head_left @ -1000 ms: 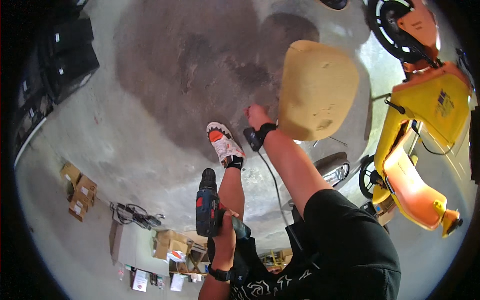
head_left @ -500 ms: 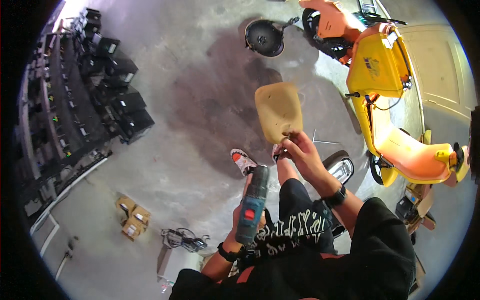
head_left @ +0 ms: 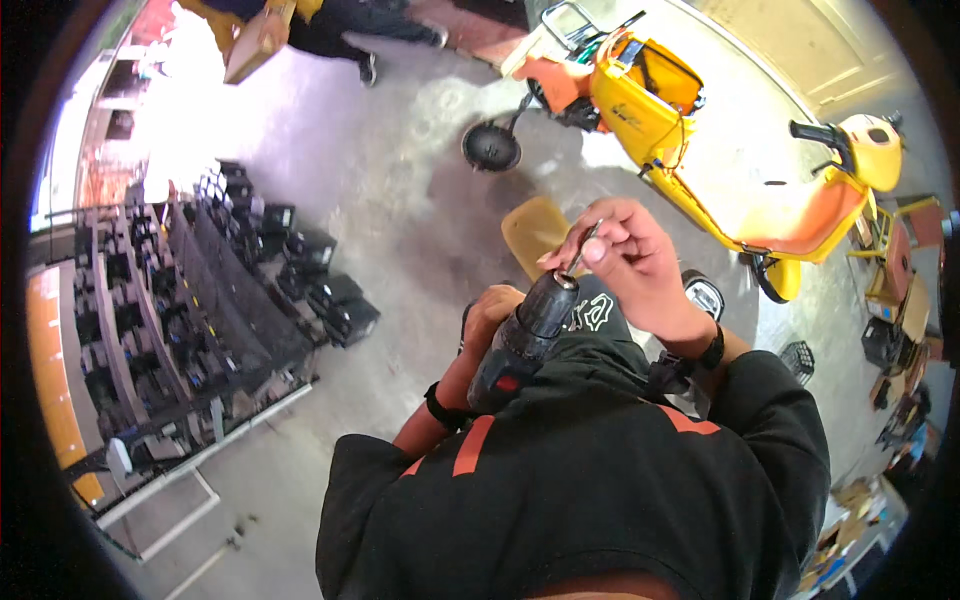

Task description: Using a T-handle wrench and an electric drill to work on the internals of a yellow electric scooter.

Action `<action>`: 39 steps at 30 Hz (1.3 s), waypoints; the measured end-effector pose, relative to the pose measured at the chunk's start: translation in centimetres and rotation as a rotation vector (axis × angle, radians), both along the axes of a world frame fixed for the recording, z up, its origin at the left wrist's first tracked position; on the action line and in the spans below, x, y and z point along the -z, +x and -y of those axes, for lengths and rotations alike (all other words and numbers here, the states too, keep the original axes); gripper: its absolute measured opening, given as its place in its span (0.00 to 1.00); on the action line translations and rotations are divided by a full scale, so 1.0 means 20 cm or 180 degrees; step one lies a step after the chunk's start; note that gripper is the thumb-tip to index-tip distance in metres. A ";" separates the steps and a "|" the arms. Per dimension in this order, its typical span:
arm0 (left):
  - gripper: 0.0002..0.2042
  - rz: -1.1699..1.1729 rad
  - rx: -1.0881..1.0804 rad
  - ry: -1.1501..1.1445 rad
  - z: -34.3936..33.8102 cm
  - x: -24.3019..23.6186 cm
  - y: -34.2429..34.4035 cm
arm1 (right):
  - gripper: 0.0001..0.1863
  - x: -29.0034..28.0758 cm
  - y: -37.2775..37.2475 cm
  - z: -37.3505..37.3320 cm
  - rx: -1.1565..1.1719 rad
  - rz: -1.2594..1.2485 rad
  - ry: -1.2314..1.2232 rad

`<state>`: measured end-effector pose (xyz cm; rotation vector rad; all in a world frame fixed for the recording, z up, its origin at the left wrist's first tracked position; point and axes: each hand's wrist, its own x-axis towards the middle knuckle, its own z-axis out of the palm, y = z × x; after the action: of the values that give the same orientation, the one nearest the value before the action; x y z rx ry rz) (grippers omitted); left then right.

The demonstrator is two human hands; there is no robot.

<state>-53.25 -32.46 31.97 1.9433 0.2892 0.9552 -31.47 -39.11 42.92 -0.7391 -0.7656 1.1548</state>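
My left hand (head_left: 491,312) grips a dark cordless drill (head_left: 541,317) with a red patch on its body. The drill is held close to my chest, its chuck pointing up and away from me. My right hand (head_left: 642,262) pinches a thin metal drill bit (head_left: 584,246) between thumb and fingers. The bit's lower end is at the mouth of the chuck; whether it sits inside is too small to tell. Beyond my hands is a tan rounded seat-like panel (head_left: 530,232), partly hidden by my right hand.
A yellow and orange scooter (head_left: 700,205) stands at the right. A black round pan-shaped thing (head_left: 491,147) lies on the floor ahead. Racks with black boxes (head_left: 345,310) fill the left side. At the upper left, another person holds a cardboard box (head_left: 258,45).
My left hand has raised the drill toward my chest. My right hand has come away from the tan panel to the chuck with the bit. The view has tilted up; another person shows.
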 end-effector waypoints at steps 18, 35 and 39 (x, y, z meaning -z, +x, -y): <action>0.23 0.0490 0.1456 0.0495 -0.81 -0.22 0.10 | 0.08 -0.33 -0.29 -0.36 0.1026 0.1014 -0.0488; 0.30 -0.0202 0.0482 0.0944 -0.96 -0.38 0.44 | 0.65 0.17 -0.30 -0.46 0.0522 0.2896 -0.0986; 0.38 -0.0204 0.0962 0.1139 -0.89 -0.48 0.72 | 0.71 0.29 -0.09 -0.44 0.1772 0.2560 -0.0551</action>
<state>-38.85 -14.76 41.54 2.2642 -0.1499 0.7832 -33.29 -30.37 37.19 -1.4925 -1.0290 0.3905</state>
